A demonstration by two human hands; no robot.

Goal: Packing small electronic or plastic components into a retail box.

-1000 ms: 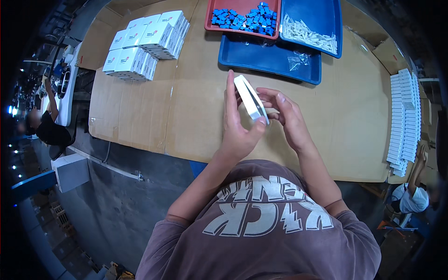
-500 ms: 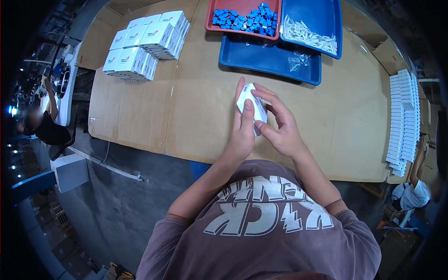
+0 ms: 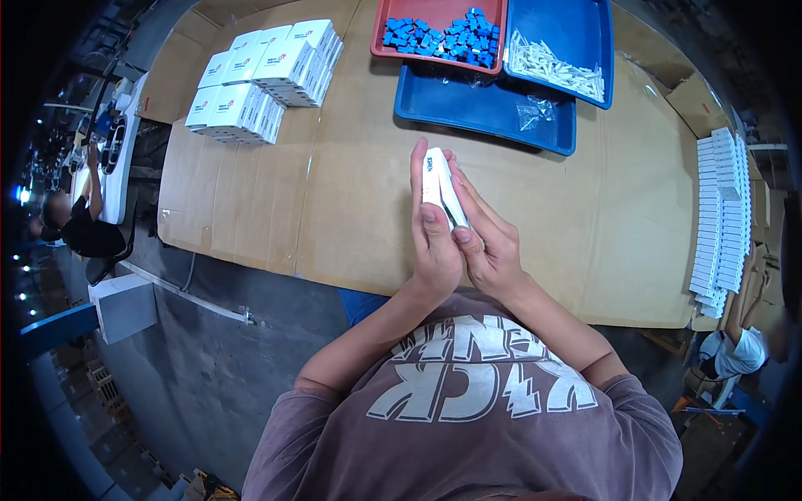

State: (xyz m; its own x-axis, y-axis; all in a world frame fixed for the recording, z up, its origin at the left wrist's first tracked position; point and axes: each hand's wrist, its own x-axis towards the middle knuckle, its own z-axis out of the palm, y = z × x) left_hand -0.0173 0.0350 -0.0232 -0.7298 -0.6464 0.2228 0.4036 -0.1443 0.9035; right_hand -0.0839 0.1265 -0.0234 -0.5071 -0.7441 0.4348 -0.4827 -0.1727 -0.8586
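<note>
A small white cardboard box [image 3: 436, 177] stands on edge between my two hands, above the near part of the table. My left hand [image 3: 434, 246] presses its left side, with the thumb on the near end. On the other side my right hand [image 3: 493, 238] lies along the box with fingers stretched forward and the thumb at its near end. A dark narrow gap runs between two white panels at the end facing me. What is inside the box cannot be made out.
Stacked white boxes [image 3: 251, 79] stand at the far left. A red tray [image 3: 393, 52] of blue pieces and a blue tray [image 3: 608, 50] of white sticks overlap another blue tray [image 3: 468, 121] holding clear plastic. White boxes [image 3: 720, 217] line the right edge. Two people sit at the sides.
The box has turned from showing its broad printed face to standing on edge. My right hand has moved left and flattened against it; my fingers now point forward together.
</note>
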